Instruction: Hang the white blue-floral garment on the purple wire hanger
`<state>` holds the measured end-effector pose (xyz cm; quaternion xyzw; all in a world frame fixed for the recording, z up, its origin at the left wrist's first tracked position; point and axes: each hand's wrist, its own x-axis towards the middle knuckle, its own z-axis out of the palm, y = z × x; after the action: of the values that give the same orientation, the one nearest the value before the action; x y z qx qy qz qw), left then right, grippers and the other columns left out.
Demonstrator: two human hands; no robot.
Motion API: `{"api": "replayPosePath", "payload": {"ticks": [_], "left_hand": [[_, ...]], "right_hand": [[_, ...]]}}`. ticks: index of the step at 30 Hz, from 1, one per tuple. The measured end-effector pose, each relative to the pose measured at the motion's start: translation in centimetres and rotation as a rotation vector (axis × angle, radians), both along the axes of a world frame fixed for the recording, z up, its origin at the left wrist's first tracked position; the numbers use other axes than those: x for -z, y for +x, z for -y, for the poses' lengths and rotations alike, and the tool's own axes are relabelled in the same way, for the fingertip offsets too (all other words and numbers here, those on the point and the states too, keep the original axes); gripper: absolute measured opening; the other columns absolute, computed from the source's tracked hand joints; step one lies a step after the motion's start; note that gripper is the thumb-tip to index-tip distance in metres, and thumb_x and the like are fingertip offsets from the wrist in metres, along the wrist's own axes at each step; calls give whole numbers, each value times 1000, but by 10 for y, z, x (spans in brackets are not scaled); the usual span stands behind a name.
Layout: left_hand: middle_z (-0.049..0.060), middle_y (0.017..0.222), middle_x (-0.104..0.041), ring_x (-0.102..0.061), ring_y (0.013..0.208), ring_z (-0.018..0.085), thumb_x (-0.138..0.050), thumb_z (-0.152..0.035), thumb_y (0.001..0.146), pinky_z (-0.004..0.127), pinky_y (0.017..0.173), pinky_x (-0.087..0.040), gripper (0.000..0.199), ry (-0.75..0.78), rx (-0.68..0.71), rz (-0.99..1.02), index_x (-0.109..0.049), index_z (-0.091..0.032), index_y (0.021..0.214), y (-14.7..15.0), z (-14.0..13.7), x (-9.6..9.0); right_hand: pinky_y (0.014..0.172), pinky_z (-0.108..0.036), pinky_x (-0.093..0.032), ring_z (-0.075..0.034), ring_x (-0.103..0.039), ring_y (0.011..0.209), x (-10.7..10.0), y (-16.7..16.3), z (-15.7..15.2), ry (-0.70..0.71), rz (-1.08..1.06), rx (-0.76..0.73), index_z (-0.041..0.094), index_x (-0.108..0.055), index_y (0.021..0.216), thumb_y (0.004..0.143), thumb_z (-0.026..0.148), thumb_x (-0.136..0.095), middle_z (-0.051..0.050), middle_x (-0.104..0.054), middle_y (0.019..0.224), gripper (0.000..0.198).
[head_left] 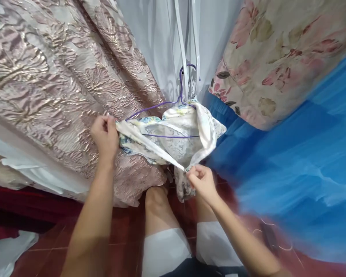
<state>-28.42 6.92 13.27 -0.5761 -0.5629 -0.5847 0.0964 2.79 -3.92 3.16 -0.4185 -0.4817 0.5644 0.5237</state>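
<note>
A white garment with a blue and yellow floral print (208, 130) hangs partly on a purple wire hanger (155, 107) in front of me. The hanger's lower bar crosses the garment's open middle. At the left, my left hand (106, 134) is closed on the garment's edge and holds it out sideways. Lower down near the centre, my right hand (202, 180) pinches the edge where two sides of the opening meet. A small dark detail shows at those fingertips, too small to name. Between my hands a white strip of the edge is stretched taut.
Pink embossed fabric with a metallic sheen (60, 73) hangs along the left. White cloth with long straps (150, 34) hangs behind the hanger. Floral fabric (288, 57) and a blue cloth (305, 165) fill the right. My knees are below, over a red tiled floor (122, 234).
</note>
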Motion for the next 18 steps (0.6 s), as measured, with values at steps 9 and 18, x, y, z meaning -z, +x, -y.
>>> {"api": "replayPosePath", "payload": {"ticks": [9, 18], "left_hand": [[3, 76, -68, -63, 71, 18, -53, -35, 92, 29, 67, -49, 22, -472, 365, 97, -64, -19, 81, 86, 69, 131], [3, 73, -64, -61, 71, 17, -50, -25, 101, 30, 71, -50, 26, -366, 829, 10, -62, -21, 78, 187, 111, 89]], "right_hand": [[47, -22, -28, -9, -39, 45, 44, 14, 8, -81, 146, -116, 22, -46, 59, 72, 23, -58, 7, -43, 47, 17], [89, -39, -52, -27, -64, 101, 44, 44, 31, 7, 273, -267, 24, -73, 102, 98, 58, -49, -9, -72, 100, 42]]}}
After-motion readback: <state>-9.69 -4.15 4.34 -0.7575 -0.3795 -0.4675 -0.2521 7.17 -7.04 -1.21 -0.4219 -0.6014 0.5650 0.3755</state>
